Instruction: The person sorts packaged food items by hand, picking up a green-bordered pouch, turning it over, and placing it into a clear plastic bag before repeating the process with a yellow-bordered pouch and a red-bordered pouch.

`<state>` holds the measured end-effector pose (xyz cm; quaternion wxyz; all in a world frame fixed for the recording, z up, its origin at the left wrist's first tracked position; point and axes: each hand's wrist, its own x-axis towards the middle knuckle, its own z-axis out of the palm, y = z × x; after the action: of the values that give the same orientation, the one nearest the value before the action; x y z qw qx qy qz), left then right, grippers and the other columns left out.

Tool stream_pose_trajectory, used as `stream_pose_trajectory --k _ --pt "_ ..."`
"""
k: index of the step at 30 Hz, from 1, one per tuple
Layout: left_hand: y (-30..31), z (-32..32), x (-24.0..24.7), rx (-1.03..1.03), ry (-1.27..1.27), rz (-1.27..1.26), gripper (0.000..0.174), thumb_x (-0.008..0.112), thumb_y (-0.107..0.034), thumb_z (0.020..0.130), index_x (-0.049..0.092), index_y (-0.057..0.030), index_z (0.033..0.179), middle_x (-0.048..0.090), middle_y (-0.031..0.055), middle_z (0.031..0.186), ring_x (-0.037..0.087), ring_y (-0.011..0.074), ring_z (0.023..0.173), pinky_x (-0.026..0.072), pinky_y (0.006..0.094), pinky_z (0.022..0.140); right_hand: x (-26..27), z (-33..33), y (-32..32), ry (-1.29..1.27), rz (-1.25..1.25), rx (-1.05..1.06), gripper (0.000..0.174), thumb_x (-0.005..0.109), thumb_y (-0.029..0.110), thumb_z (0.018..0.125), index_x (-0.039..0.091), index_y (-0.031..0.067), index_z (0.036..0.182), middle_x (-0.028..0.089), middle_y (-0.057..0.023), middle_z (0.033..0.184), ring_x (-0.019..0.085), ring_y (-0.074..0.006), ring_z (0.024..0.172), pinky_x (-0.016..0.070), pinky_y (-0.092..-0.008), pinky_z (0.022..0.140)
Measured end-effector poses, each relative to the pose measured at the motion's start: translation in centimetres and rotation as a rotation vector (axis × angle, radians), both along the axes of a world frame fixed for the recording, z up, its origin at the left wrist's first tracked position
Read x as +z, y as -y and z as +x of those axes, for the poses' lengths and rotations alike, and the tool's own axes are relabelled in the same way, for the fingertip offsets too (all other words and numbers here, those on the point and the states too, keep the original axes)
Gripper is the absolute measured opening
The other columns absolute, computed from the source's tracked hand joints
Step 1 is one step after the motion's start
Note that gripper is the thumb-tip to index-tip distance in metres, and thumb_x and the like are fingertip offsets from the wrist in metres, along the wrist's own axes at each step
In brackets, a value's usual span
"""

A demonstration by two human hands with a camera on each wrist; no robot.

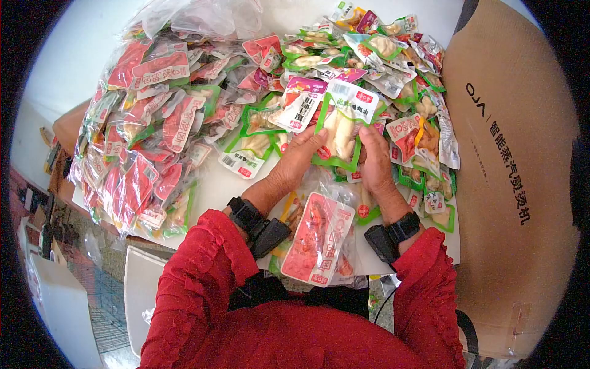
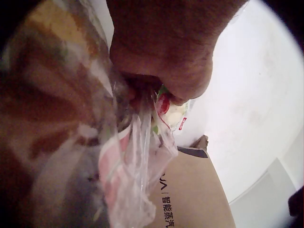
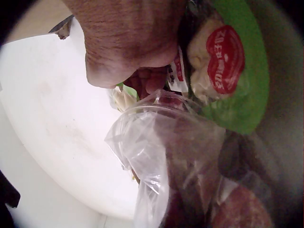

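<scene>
Between the two hands in the head view is a green-edged clear packet [image 1: 340,126] of pale food with a white printed top. The left hand [image 1: 295,161] pinches its left edge, thumb on the front; the right hand [image 1: 377,163] holds its right edge. Below them lies a clear plastic bag [image 1: 337,189] with a red packet [image 1: 318,238] on it. In the left wrist view the left hand [image 2: 164,57] is above crumpled clear plastic [image 2: 137,166]. The right wrist view has the right hand [image 3: 130,42] beside a green-edged packet [image 3: 251,61], its fingertips partly hidden.
A large clear bag of red packets [image 1: 138,184] fills the left of the white table [image 1: 212,184]. Loose packets [image 1: 384,46] are heaped behind and to the right of the hands. A tall cardboard box [image 1: 510,184] stands at the right edge.
</scene>
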<state>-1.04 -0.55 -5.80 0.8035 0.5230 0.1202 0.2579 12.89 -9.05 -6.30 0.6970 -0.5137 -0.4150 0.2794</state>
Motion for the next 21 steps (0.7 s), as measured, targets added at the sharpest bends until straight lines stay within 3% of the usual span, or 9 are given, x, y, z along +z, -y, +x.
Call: stream_pose_trajectory --k 2,5,6,8,12,14,21 --pt "-0.1 0.2 -0.4 0.051 0.002 0.008 0.032 0.046 -0.029 0.087 0.051 -0.0061 0.108 0.061 0.0043 0.089 0.058 0.0107 0.073 0.0465 0.0214 0.056 -0.2 0.0 -0.1 -0.02 0.007 0.001 0.039 0.044 0.03 0.085 0.052 -0.0032 0.104 0.056 -0.0101 0.097 0.05 -0.0168 0.091 0.0355 -0.0265 0.085" --pt "0.4 -0.5 0.8 0.055 -0.059 0.024 0.03 0.046 -0.03 0.087 0.052 -0.0075 0.106 0.06 0.0022 0.085 0.057 0.0094 0.069 0.0461 0.021 0.054 -0.2 -0.1 -0.1 -0.047 0.002 -0.034 0.039 0.044 0.03 0.085 0.052 -0.0033 0.105 0.056 -0.0099 0.097 0.05 -0.017 0.091 0.0354 -0.0269 0.085" --pt "0.4 -0.5 0.8 0.056 -0.059 0.024 0.03 0.046 -0.03 0.087 0.052 -0.0075 0.106 0.06 0.0022 0.085 0.057 0.0094 0.069 0.0461 0.021 0.054 -0.5 0.0 -0.2 -0.047 0.002 -0.034 0.039 0.044 0.03 0.085 0.052 -0.0033 0.105 0.056 -0.0099 0.097 0.05 -0.017 0.091 0.0354 -0.0269 0.085" --pt "0.3 -0.5 0.7 0.035 -0.071 0.039 0.038 0.044 -0.033 0.088 0.05 -0.0039 0.112 0.058 0.0039 0.094 0.055 0.0102 0.081 0.0455 0.0236 0.07 -1.2 0.3 -0.4 -0.057 -0.022 -0.107 0.04 0.044 0.03 0.085 0.051 -0.0035 0.106 0.055 -0.01 0.099 0.05 -0.0169 0.092 0.035 -0.027 0.086" --pt "0.4 -0.6 0.9 0.03 -0.089 0.038 0.035 0.045 -0.03 0.088 0.05 -0.0037 0.111 0.058 0.0036 0.094 0.055 0.01 0.082 0.0454 0.024 0.071 -0.3 0.1 0.0 0.033 -0.024 -0.038 0.037 0.042 0.025 0.086 0.046 -0.0018 0.11 0.053 -0.0089 0.103 0.053 -0.0152 0.093 0.0426 -0.0266 0.081" --pt "0.4 -0.1 0.6 0.109 -0.045 0.088 0.027 0.052 -0.023 0.084 0.053 -0.0068 0.106 0.059 0.0005 0.082 0.054 0.0077 0.067 0.0442 0.0203 0.056 -0.1 -0.2 0.1 -0.041 0.001 -0.016 0.041 0.045 0.03 0.085 0.051 -0.0038 0.107 0.055 -0.0108 0.102 0.05 -0.0169 0.094 0.0359 -0.0269 0.086" --pt "0.3 -0.1 0.7 0.14 0.012 0.049 0.026 0.055 -0.015 0.081 0.054 -0.0046 0.105 0.059 0.0019 0.084 0.053 0.008 0.067 0.0435 0.0209 0.062 0.7 -0.8 0.5 0.019 -0.016 0.007 0.034 0.048 0.027 0.085 0.052 -0.0011 0.104 0.057 -0.0074 0.096 0.052 -0.0138 0.09 0.0396 -0.0257 0.081"
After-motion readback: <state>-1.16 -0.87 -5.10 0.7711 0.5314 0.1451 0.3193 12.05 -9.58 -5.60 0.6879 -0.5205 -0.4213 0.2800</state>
